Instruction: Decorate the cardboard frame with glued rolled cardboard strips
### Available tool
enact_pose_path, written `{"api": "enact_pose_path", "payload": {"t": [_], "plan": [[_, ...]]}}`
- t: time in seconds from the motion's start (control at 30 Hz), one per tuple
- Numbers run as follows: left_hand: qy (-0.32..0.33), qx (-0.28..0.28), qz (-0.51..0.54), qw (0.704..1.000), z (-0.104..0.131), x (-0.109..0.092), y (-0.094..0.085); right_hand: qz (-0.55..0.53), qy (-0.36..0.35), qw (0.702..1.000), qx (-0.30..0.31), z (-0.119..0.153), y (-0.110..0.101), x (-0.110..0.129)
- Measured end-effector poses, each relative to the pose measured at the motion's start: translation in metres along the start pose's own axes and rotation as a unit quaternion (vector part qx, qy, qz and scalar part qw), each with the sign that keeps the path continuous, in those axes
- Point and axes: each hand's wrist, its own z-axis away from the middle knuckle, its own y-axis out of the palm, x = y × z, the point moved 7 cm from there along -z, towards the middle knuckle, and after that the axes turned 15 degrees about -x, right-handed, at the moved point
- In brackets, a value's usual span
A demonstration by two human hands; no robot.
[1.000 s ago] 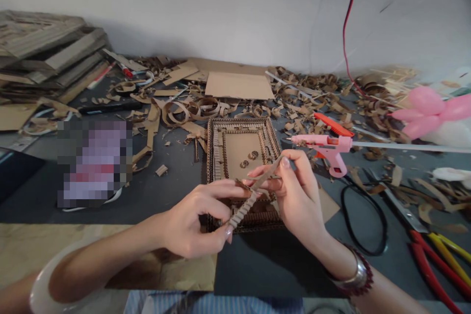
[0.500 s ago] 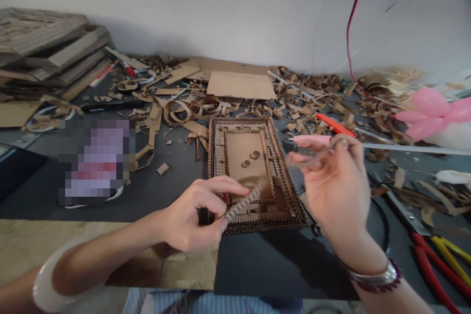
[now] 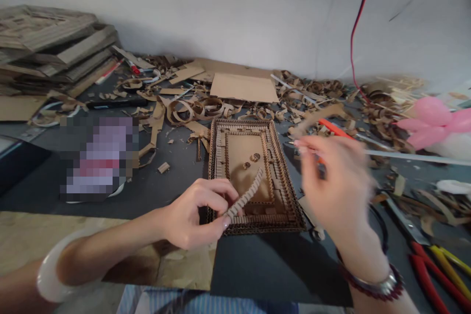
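Note:
My left hand (image 3: 200, 211) pinches a ridged strip of corrugated cardboard (image 3: 246, 194) between thumb and fingers, its free end slanting up over a cardboard frame (image 3: 289, 191). The frame has layered corrugated borders, and two small cardboard coils (image 3: 251, 160) sit on its flat middle. To the right of the frame, my right hand (image 3: 331, 176) is blurred by motion. Its bent fingers cover most of a pink pen-like tool whose metal tip (image 3: 290, 143) sticks out leftward; whether they grip it is unclear. A smeared brown strip (image 3: 324, 115) shows just above this hand.
An orange cutter (image 3: 333, 127) lies beyond my right hand. Red-handled shears (image 3: 423, 260) are at the lower right, beside pink balloons (image 3: 429, 115) farther back. Cardboard scraps (image 3: 191, 110) litter the table's back; stacked cardboard frames (image 3: 73, 54) stand at the left.
My right hand has turned over, palm now downward, its fingers covering the pink tool. The thin strip that was at its fingers now appears blurred above it. My left hand still holds its ridged strip.

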Motion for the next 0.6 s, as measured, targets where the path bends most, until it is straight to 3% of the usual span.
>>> {"api": "enact_pose_path", "payload": {"t": [0.1, 0.27, 0.37, 0.47, 0.6], "plan": [[-0.008, -0.004, -0.017, 1.0, 0.001, 0.003, 0.0, 0.091, -0.087, 0.992, 0.019, 0.003, 0.012, 0.007], [-0.004, -0.016, -0.045, 0.999, 0.003, 0.007, -0.002, -0.077, -0.116, 0.982, 0.13, 0.021, 0.032, 0.04], [0.014, -0.01, -0.071, 0.997, 0.004, 0.005, -0.001, -0.099, -0.161, 0.966, 0.177, 0.035, 0.038, 0.054], [0.013, -0.011, -0.085, 0.996, 0.003, 0.004, -0.001, -0.093, -0.203, 0.961, 0.161, 0.04, 0.037, 0.056], [-0.028, -0.034, -0.093, 0.995, 0.003, 0.009, -0.004, -0.092, -0.204, 0.972, 0.078, 0.036, 0.028, 0.05]]}}
